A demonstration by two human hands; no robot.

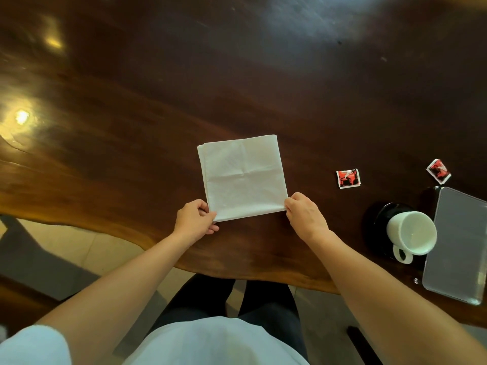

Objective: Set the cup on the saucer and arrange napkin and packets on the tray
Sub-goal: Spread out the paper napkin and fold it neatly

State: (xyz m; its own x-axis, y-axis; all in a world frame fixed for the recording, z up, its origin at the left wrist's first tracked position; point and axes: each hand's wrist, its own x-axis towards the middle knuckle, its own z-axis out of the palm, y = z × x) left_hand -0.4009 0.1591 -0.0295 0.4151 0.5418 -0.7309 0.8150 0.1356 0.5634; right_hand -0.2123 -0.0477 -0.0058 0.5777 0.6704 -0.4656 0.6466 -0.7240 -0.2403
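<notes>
Left hand (196,219) and right hand (303,214) pinch near corners of the napkin (243,177); right of it, red packet (348,178) and farther packet (438,171), each perhaps picturing a cup.

- Dim, warm; lamp glare on dark table (131,143) at left, cooler sheen upper right.
- Sharpest at centre, white napkin (243,177) brightest.
- Stretched and softly blurred toward edges.
</notes>
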